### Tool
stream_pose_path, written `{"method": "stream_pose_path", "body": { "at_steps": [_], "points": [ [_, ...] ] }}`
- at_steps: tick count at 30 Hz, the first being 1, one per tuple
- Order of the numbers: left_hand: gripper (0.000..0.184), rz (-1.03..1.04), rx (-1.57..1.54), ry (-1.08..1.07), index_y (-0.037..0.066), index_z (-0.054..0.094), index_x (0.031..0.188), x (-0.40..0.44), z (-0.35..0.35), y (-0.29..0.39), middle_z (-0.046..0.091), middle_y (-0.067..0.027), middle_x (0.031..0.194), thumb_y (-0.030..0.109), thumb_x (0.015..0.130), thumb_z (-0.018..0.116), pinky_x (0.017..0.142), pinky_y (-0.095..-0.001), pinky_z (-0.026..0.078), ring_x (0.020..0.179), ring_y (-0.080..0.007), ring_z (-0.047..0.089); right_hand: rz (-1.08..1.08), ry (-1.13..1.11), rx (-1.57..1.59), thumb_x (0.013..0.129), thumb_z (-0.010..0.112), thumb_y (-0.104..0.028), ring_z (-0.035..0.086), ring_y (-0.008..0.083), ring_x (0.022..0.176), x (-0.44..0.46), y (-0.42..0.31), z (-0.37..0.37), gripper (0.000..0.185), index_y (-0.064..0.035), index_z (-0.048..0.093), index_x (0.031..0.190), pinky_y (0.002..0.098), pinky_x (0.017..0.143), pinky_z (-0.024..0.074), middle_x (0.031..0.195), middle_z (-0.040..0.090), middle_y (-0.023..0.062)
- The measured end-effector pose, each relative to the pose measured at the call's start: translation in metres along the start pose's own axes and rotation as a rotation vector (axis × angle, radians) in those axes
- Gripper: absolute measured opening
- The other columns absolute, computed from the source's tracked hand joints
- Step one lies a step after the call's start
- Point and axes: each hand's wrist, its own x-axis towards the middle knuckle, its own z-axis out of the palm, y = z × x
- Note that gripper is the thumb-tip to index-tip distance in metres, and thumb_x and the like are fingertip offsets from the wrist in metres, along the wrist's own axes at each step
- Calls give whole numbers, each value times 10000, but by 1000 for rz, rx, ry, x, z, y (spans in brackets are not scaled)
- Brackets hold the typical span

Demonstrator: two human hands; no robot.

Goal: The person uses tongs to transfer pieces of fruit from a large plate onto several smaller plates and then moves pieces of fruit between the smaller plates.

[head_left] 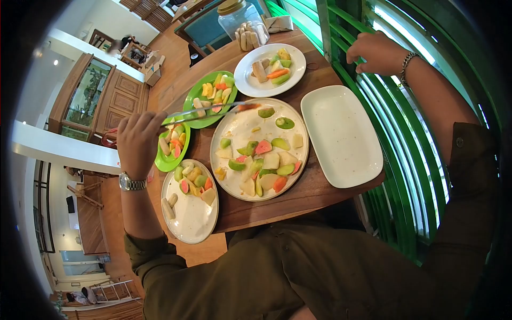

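Note:
My left hand (141,141), closed, grips metal tongs (205,111) that reach right over the plates. At the tips is a reddish-orange piece of fruit (248,107). Beneath them lies a large round plate (240,130) with cut fruit, mostly green, white and pink pieces. My right hand (376,53) is raised beside the green slats, fingers loosely bent and apart, holding nothing. Fruit and pale finger-shaped biscuits sit on a green oval plate (200,121), a smaller green plate (169,162), a white plate (296,56) and a speckled oval plate (189,226).
A pale rectangular plate (344,138) lies right of the large plate on the wooden table (277,210). A glass jar (242,24) of biscuits stands at the far end, near a teal chair (205,29). Green slats (394,176) line the table's right side.

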Motion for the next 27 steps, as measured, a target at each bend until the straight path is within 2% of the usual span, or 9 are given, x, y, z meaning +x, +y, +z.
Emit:
{"method": "stream_pose_path", "body": {
  "at_steps": [7,9,10,12,13,16,19,23,27],
  "points": [
    [243,-161,-364,-12,100,686,1031,66,37,3,666,-93,886,229,827,662,729,-407,473,822,-295,625,3,30,24,760,754,-154,577,211,997,4,3,6,211,-114,699,960,382,908,448,941,665,16],
    [283,-334,-503,-193,94,691,1055,87,59,10,690,-87,896,297,867,634,721,-395,482,795,-289,638,-8,38,31,759,754,-164,581,207,998,3,4,6,217,-117,701,964,384,905,448,939,671,14],
    [283,-328,-507,-189,94,691,1055,95,77,10,690,-87,896,297,867,634,721,-395,482,795,-289,638,-1,37,29,759,754,-164,581,207,998,3,4,5,217,-117,701,964,384,905,448,939,671,14],
    [332,-409,-841,-304,89,693,1071,110,113,12,703,-69,865,360,907,594,689,-358,482,731,-229,641,-24,-4,-8,822,702,-238,591,193,1004,3,3,2,228,-131,683,1023,436,956,411,914,671,1],
    [332,-405,-845,-298,89,693,1071,117,121,15,703,-69,865,360,907,594,689,-358,482,731,-229,641,-17,-4,-13,822,702,-238,591,193,1004,4,4,2,228,-131,683,1023,436,956,411,914,671,1],
    [339,-567,-1030,-529,72,696,1073,136,133,27,665,-20,759,359,945,571,626,-298,448,634,-103,545,-15,-6,4,832,697,-238,616,191,987,5,4,3,228,-137,688,1037,443,960,409,918,684,3],
    [335,-633,-1047,-535,72,695,1105,144,135,39,637,6,716,342,956,565,564,-246,425,598,-68,504,-13,-1,19,835,693,-230,629,198,986,5,4,3,230,-142,689,1048,440,962,407,938,692,8],
    [335,-613,-926,-562,76,703,1073,149,133,46,645,13,696,355,955,559,558,-252,429,581,-70,513,-2,-15,39,835,692,-227,642,206,973,6,3,4,235,-141,691,1053,437,966,406,948,698,15],
    [348,-585,-927,-568,69,703,1031,150,134,50,647,14,702,373,954,554,571,-265,439,592,-78,528,18,18,72,763,751,-177,601,205,993,6,3,5,227,-119,709,980,384,902,450,939,686,8]
  ]
}}
